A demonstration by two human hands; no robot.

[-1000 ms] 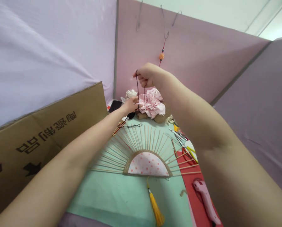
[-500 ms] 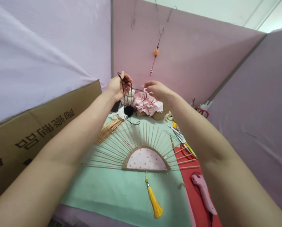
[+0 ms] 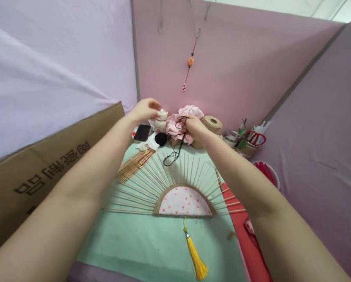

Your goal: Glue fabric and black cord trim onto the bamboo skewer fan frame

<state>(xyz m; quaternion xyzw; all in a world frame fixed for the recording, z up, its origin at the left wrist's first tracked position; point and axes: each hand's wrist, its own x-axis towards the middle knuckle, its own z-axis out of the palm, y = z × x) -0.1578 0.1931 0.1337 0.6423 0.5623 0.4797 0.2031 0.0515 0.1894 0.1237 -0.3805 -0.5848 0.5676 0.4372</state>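
My right hand (image 3: 194,126) pinches a black cord (image 3: 178,150), which hangs in loose loops over the tops of the thin sticks. My left hand (image 3: 147,110) is raised beside the white-capped bottle (image 3: 160,122). Its fingers are loosely curved and apart, with nothing visible in them; whether they touch the cap I cannot tell. On the table below lies a half-round, fan-like piece (image 3: 184,201) of pink dotted cloth with a twine border. Thin wooden sticks spread out from its edge. A yellow tassel (image 3: 196,256) hangs from its straight side. A round black ball (image 3: 160,139) rests behind it.
Crumpled pink cloth (image 3: 190,112) and a twine roll (image 3: 212,123) stand at the back. A bundle of sticks (image 3: 134,166) and a phone (image 3: 142,132) are at left, beside a cardboard panel (image 3: 58,141). Red-handled scissors (image 3: 257,138) stand in a container at right.
The black cord has passed from my left hand to my right, and its loops now hang further right. My left hand has come away from the cord. The view has shifted slightly.
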